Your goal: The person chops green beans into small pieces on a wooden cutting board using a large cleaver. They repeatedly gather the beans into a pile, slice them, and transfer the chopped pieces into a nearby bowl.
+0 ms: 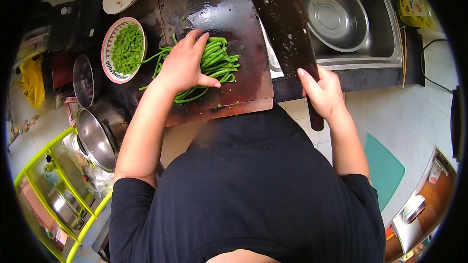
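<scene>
– In the head view, what is gripped?
– A cleaver (282, 24), by the right hand (322, 91); the left hand (185, 65) is spread over green beans (214, 57).
– Chopped pieces (127, 48)?
– Heaped in a bowl (107, 54) left of both hands.

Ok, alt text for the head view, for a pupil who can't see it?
A person's left hand rests on long green beans on a board; the right hand holds a dark cleaver. A bowl of chopped green pieces stands to the left; a metal basin sits in the sink at right.
</scene>
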A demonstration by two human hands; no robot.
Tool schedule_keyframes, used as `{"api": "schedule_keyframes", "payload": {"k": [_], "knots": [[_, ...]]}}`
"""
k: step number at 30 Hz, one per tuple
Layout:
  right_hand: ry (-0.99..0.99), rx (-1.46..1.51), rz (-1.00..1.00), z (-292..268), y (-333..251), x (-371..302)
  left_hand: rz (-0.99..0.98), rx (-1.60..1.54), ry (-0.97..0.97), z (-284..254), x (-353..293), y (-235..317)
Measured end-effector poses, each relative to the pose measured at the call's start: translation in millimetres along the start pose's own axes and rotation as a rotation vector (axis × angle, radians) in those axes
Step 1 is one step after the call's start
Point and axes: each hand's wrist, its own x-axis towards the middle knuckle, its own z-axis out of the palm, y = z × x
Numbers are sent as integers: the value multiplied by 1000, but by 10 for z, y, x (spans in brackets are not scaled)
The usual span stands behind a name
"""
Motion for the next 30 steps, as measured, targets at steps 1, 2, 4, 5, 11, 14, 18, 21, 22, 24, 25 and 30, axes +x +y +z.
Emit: {"api": "schedule_keyframes", "payload": {"k": [1, 2, 4, 5, 11, 14, 18, 21, 22, 24, 25, 30], "knots": [[30, -43, -13, 32, -70, -21, 27, 1, 39, 10, 9, -20], [54, -87, -31, 68, -184, -38, 48, 4, 81, 16, 18, -51], [108, -201, -93, 126, -279, -55, 62, 10, 141, 60, 15, -122], [120, -257, -192, 149, -310, -49, 25, 14, 117, 58, -2, -129], [129, -805, -693, 287, -452, 226, -21, 42, 95, 71, -174, -23], [215, -931, -905, 462, -434, 547, -15, 76, 187, 208, -250, -12], [244, -1029, -973, 623, -354, 877, 17, 10, 268, 203, -300, -42], [242, -1046, -988, 688, -313, 966, 16, -27, 267, 157, -318, -176], [249, -1054, -974, 700, -278, 992, -7, -34, 256, 158, -305, -249], [256, -1061, -952, 733, -238, 1033, -42, -74, 285, 164, -278, -411], [298, -1036, -964, 747, -260, 1027, -74, -120, 276, 144, -264, -466], [358, -905, -991, 937, -481, 898, -58, 31, 234, 131, -147, -644]]}}
